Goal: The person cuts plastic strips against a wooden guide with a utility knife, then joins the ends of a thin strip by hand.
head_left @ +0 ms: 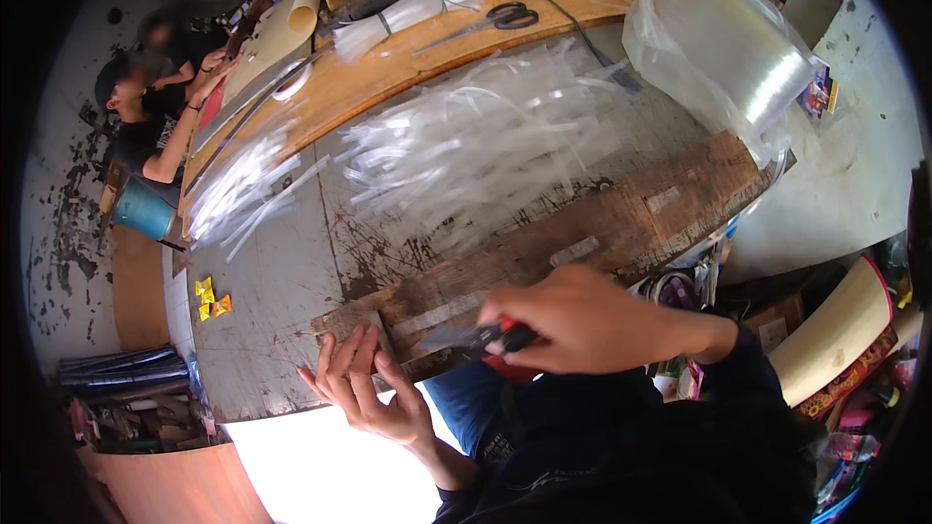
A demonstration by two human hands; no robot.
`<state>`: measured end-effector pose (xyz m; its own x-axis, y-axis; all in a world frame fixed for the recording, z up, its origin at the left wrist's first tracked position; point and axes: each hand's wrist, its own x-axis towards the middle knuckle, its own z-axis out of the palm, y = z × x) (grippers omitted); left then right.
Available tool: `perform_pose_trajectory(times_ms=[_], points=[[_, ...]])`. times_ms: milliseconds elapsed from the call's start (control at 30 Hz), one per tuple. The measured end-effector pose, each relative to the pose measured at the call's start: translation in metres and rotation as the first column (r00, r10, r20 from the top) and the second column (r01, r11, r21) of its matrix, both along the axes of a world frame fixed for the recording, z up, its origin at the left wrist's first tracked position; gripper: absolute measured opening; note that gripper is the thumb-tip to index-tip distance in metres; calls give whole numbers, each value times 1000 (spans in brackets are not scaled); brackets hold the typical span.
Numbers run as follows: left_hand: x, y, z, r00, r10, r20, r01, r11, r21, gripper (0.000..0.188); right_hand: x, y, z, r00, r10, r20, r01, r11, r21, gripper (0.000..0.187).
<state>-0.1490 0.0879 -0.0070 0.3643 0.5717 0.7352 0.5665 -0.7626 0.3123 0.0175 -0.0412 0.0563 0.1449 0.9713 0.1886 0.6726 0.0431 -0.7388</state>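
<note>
My right hand [573,320] is closed round the black and red handle of a utility knife [485,337], its blade toward the left over the near edge of a long worn wooden board [602,223]. My left hand [374,393] has its fingers stretched out and rests at the board's left end, beside a small wooden block [377,328]. Whether a thin strip lies under those fingers, I cannot make out. Beyond the board, a wide heap of clear plastic strips [466,136] covers the middle of the table [272,330]. A second pile of strips [238,184] lies at its left.
A big roll of clear plastic film [723,49] stands at the far right. Black scissors [510,16] and a tied strip bundle [408,17] lie on the wooden ledge. Yellow wrapped sweets [206,299] sit at the left. Another person [146,126] works at far left.
</note>
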Motion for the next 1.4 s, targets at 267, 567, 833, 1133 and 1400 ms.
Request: perform_pose_trajectory(times_ms=[267,567,833,1133,1400], points=[[-3,18,-27,961,-32,276,33,999,1,28,-8,51,0,999,27,18,-23,988,-155,21],[0,11,-41,961,43,275,-72,993,95,26,2,73,4,962,-27,-273,-71,937,-343,23],[0,11,-40,973,64,220,-87,992,96,24,4,76,15,919,-115,-378,-91,869,-486,23],[0,12,-41,977,55,208,-78,991,107,23,7,78,12,911,-89,-403,-147,843,-518,15],[-7,11,-49,943,-195,269,146,971,191,16,7,75,9,897,-47,-439,-188,859,-476,15]])
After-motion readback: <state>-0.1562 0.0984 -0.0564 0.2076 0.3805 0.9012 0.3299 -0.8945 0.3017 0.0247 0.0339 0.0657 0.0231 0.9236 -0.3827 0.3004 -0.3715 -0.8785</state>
